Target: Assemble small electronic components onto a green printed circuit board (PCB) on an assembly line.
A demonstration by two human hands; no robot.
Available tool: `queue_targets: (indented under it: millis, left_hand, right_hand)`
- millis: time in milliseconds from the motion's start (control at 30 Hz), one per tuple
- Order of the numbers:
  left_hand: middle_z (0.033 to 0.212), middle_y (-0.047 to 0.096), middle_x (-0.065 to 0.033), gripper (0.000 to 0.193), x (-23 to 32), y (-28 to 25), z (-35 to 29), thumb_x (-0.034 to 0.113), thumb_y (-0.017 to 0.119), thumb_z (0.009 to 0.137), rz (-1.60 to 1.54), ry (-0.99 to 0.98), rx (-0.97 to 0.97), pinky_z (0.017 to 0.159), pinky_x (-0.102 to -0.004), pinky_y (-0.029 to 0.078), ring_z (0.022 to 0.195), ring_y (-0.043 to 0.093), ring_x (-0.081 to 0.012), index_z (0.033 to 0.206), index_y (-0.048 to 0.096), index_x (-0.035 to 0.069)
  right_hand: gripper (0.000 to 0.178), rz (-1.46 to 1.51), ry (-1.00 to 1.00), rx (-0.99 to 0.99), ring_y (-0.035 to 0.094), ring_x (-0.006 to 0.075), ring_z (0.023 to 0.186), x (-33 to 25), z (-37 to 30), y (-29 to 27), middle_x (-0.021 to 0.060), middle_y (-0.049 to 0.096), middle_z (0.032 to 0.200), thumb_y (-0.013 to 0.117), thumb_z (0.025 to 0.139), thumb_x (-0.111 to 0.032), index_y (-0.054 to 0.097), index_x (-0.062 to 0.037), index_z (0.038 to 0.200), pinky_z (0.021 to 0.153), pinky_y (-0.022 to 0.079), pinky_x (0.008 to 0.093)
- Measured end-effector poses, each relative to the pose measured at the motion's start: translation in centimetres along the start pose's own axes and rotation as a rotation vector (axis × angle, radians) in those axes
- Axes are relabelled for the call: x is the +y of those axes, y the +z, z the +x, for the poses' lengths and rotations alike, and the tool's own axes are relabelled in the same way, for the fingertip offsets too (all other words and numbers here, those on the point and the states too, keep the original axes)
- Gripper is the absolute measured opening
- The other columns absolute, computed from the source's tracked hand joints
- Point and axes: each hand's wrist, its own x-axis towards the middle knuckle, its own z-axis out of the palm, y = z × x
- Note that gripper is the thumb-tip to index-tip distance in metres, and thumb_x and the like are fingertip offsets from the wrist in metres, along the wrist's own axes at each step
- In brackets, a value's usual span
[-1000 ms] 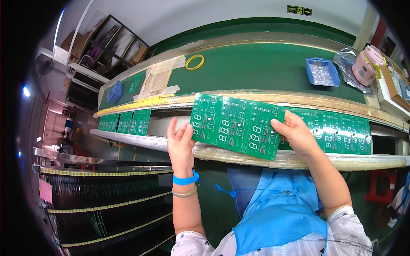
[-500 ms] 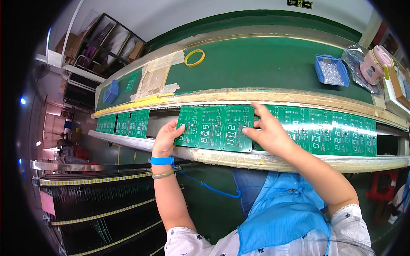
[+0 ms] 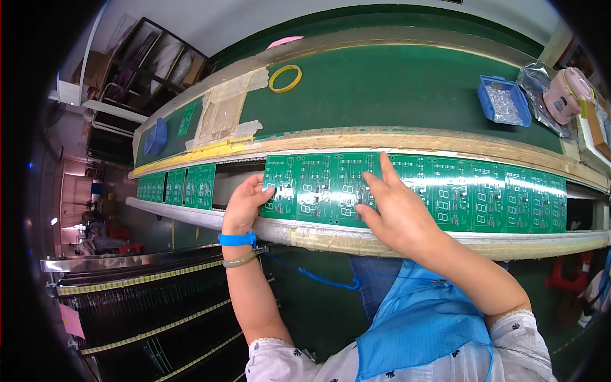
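Observation:
A green circuit board (image 3: 313,190) with white digit-display outlines lies across the two rails right in front of me. My left hand (image 3: 243,205) pinches its left end, thumb on top and the other fingers at or beneath the edge. Over its right part lies my right hand (image 3: 402,213), fingers spread, index finger reaching the far rail and thumb on the board's face. To the right, a row of similar boards (image 3: 490,200) continues along the rails; my right hand covers the joint between them and the held board.
Farther left on the rails sit several more boards (image 3: 200,186), past a gap. The green bench (image 3: 382,83) behind carries a yellow tape ring (image 3: 284,79), a blue bin of small clear parts (image 3: 504,102), a blue box (image 3: 155,137) and a pink container (image 3: 565,95). A rack (image 3: 146,299) stands lower left.
The held board has come down level with the rails and up against the row on the right. My right hand has shifted from its right edge to lie across it, fingers spread.

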Motion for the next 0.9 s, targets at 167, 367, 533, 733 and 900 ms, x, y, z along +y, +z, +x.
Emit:
queue_targets:
  millis: [167, 367, 533, 733, 900]
  left_hand:
    - [0.106, 0.071, -0.0109, 0.03, 0.3, 0.1, 0.1, -0.004, 0.06, 0.095, 0.026, -0.023, 0.021, 0.086, -0.0272, 0.053, 0.092, 0.067, -0.0134, 0.124, 0.053, -0.003]
    - [0.103, 0.072, -0.0107, 0.03, -0.3, 0.2, -0.1, -0.003, 0.06, 0.094, 0.018, -0.034, 0.026, 0.085, -0.027, 0.054, 0.091, 0.068, -0.0145, 0.123, 0.054, -0.002]
    - [0.096, 0.071, -0.0024, 0.03, -0.1, 1.0, 0.2, 0.005, 0.063, 0.096, 0.203, -0.086, 0.04, 0.06, -0.0192, 0.042, 0.073, 0.058, -0.0027, 0.125, 0.057, 0.004]
    - [0.088, 0.061, 0.0087, 0.04, 0.9, 2.2, -0.2, 0.025, 0.06, 0.101, 0.312, -0.09, 0.011, 0.054, -0.0174, 0.032, 0.063, 0.042, 0.0002, 0.136, 0.057, 0.006]
    - [0.133, 0.058, -0.015, 0.045, -1.6, 3.9, -0.8, 0.023, 0.057, 0.101, 0.897, 0.489, 0.511, 0.101, -0.0375, 0.044, 0.117, 0.056, -0.0263, 0.14, 0.053, 0.002]
  right_hand:
    - [0.05, -0.18, -0.062, 0.024, 0.059, 0.0455, 0.109, 0.1, 0.3, 0.6, 0.0421, 0.036, 0.144, 0.068, 0.089, -0.022, 0.056, 0.0092, 0.126, 0.094, 0.051, 0.0465]
    - [0.043, -0.406, -0.126, 0.07, 0.052, 0.0371, 0.116, 0.1, 0.2, 1.1, 0.0292, 0.05, 0.139, 0.071, 0.086, -0.023, 0.063, 0.0031, 0.119, 0.1, 0.045, 0.0444]
    - [0.039, -0.435, -0.133, 0.08, 0.051, 0.0351, 0.117, 0.4, -0.3, 0.8, 0.021, 0.055, 0.136, 0.072, 0.084, -0.022, 0.066, 0.0022, 0.115, 0.098, 0.044, 0.0452]
    - [0.037, -0.38, -0.211, 0.255, 0.054, 0.0344, 0.114, 1.6, -3.0, -2.6, 0.0191, 0.061, 0.129, 0.073, 0.083, -0.021, 0.067, -0.0007, 0.113, 0.097, 0.044, 0.0448]
    - [0.035, -0.443, 0.006, 0.566, 0.058, 0.0363, 0.114, 9.5, -10.1, -12.2, 0.0184, 0.063, 0.124, 0.071, 0.087, -0.018, 0.065, -0.003, 0.118, 0.098, 0.046, 0.0451]
